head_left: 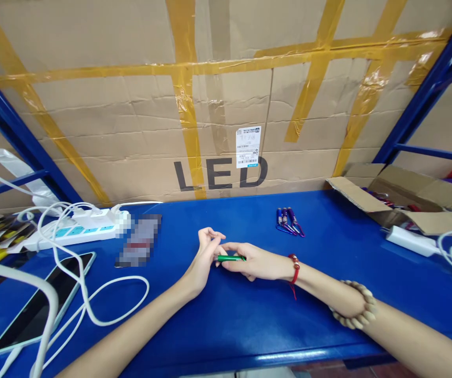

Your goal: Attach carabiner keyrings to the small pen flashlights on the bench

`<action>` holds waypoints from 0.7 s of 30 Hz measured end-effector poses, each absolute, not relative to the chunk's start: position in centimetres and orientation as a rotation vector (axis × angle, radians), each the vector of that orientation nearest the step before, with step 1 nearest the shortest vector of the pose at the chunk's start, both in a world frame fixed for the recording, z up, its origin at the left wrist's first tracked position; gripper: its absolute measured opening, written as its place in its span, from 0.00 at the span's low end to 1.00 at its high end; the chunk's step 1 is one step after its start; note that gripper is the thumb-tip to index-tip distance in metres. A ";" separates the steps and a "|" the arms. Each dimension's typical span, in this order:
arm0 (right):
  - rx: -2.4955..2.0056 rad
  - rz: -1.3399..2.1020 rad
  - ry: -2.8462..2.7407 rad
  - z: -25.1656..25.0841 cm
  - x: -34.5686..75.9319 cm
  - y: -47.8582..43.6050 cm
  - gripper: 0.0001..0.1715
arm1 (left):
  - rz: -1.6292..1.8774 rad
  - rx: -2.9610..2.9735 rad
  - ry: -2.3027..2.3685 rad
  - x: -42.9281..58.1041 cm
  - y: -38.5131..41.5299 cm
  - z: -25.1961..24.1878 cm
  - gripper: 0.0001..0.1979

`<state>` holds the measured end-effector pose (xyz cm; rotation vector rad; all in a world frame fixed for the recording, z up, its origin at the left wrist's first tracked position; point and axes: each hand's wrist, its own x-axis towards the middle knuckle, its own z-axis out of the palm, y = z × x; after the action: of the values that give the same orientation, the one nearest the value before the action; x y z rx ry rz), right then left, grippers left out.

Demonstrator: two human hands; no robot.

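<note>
Near the middle of the blue table, my right hand (247, 261) grips a small green metallic tube (230, 258), shaped like a mini flashlight, lying sideways between thumb and fingers. My left hand (206, 257) meets it at the tube's left end with fingers bent and pressed together. What those left fingers pinch is hidden. Further back on the right lie several blue and purple tubes with carabiner clips (288, 221), apart from both hands.
Left of the hands are a white power strip (87, 231), a phone (42, 304), looping white cables (117, 319) and a pixelated flat item (139, 240). At right stand an open cardboard box (399, 202) and a white adapter (412, 241). A large taped carton (131, 131) backs the table.
</note>
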<state>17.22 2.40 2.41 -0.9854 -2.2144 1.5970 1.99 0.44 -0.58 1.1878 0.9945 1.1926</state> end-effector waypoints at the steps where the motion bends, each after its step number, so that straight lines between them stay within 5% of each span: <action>1: -0.978 1.561 -2.245 2.4 17.3 2.5 0.19 | 1.241 1.186 1.012 1.9 0.5 -0.6 0.13; 9: -1.029 1.315 -2.291 1.7 17.4 2.5 0.22 | 1.529 1.265 1.180 0.8 1.4 -1.2 0.08; 21: -0.963 1.371 -2.485 2.4 17.9 3.0 0.22 | 1.241 1.190 0.966 1.5 0.8 0.4 0.12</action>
<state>17.89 2.98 2.38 -0.9627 -2.4847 1.3713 1.48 0.76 0.36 1.1903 0.9656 1.2412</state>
